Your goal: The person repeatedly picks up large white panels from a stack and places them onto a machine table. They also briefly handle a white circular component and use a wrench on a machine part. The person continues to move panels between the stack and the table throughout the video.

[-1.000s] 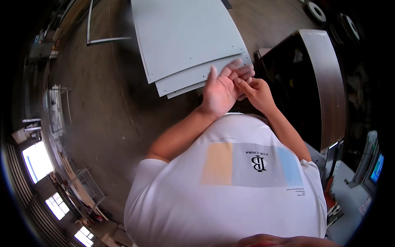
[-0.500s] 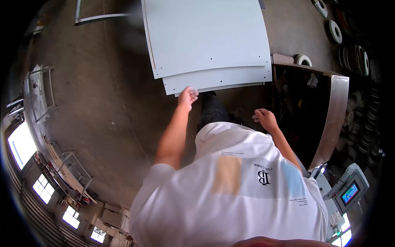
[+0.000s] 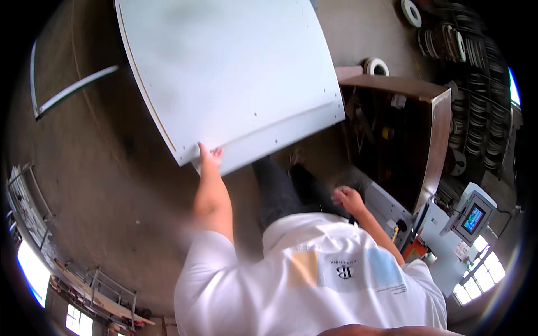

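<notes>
A stack of large white panels point(image 3: 235, 61) with small holes along the near edge lies in front of me. The top one sits slightly back from the panel beneath point(image 3: 291, 133), whose near strip shows. My left hand point(image 3: 210, 157) is over the near left corner of the stack, thumb and fingers apart. It seems to touch the lower panel, though the contact is hard to make out. My right hand point(image 3: 348, 200) hangs in the air near my waist, fingers loosely curled, with nothing seen in them. Nearest to it is a grey metal machine part point(image 3: 381, 196).
To the right stands a brown open-sided cabinet point(image 3: 440, 145), dark inside. A control box with a lit screen point(image 3: 473, 217) is at the lower right. Rolls of edging strip point(image 3: 476, 117) fill a rack at far right. A metal frame point(image 3: 73, 92) lies on the floor at left.
My view has turned, so the stack now appears farther left and tilted. My left hand has moved from just beside the near edge onto the corner. My right hand stays curled near my body.
</notes>
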Demonstrator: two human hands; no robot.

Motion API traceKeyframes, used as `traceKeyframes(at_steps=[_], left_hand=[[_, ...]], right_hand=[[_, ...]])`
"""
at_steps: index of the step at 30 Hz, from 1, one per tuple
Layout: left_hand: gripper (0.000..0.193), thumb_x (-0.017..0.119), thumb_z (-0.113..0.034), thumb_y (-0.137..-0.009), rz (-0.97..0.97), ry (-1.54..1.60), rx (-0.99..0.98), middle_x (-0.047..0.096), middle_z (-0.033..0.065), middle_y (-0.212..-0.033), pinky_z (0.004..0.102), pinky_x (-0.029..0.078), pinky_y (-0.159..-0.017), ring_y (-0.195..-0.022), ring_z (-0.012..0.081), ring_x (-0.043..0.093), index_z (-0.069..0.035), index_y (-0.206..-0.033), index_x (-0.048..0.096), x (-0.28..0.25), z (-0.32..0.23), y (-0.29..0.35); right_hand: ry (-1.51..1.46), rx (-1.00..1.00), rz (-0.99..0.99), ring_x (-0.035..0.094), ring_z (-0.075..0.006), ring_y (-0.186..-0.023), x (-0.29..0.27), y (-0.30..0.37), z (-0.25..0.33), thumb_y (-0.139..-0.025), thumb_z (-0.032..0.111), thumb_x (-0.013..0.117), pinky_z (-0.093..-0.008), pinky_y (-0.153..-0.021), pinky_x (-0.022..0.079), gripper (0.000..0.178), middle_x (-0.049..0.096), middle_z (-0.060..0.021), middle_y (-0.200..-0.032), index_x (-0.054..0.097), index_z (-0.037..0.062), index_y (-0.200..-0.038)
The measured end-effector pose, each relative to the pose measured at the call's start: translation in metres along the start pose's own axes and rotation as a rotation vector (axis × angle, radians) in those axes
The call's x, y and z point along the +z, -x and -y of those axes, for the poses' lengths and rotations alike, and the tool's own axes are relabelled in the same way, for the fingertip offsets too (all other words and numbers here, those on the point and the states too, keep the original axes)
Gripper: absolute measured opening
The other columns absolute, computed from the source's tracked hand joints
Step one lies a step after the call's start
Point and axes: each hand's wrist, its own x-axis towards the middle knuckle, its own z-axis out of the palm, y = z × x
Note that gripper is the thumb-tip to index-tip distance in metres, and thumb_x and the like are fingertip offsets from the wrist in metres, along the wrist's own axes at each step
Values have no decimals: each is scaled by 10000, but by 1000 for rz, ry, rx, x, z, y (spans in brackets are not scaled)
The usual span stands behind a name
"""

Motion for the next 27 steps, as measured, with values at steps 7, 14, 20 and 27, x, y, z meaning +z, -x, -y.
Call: traceKeyframes(at_steps=[7, 14, 20, 27], left_hand=[[764, 547, -706, -857, 144, 168, 34, 514, 43, -1347, 420, 435, -928, -1155, 235, 490, -160, -1384, 452, -9, 32, -12], [440, 542, -609, -922, 193, 136, 224, 626, -10, -899, 248, 334, -522, -678, 124, 498, -221, -1125, 581, -20, 47, 4], [480, 506, -608, -940, 124, 104, 268, 648, 2, -949, 216, 263, -469, -758, 125, 590, -223, -1225, 540, 0, 47, 113], [493, 471, -586, -963, 235, 41, 193, 665, 16, -1027, 205, 277, -470, -886, 151, 648, -179, -1224, 566, 36, 68, 275]], right_hand=[[-12, 6, 69, 692, -158, -799, 18, 6, 16, -971, 276, 594, -271, -684, 528, 281, 720, -92, -959, 642, 26, -1091], [51, -44, 115, 688, -162, -871, 27, -4, 76, -957, 302, 602, -287, -757, 534, 325, 717, -87, -996, 664, 27, -1117], [1, -145, 273, 649, -165, -970, 75, -68, 119, -919, 423, 636, -309, -828, 507, 446, 688, -69, -1089, 652, 49, -1162], [-614, -199, 442, 550, -216, -1139, 173, -63, 168, -898, 406, 670, -390, -943, 456, 542, 579, -90, -1259, 540, 52, -1287]])
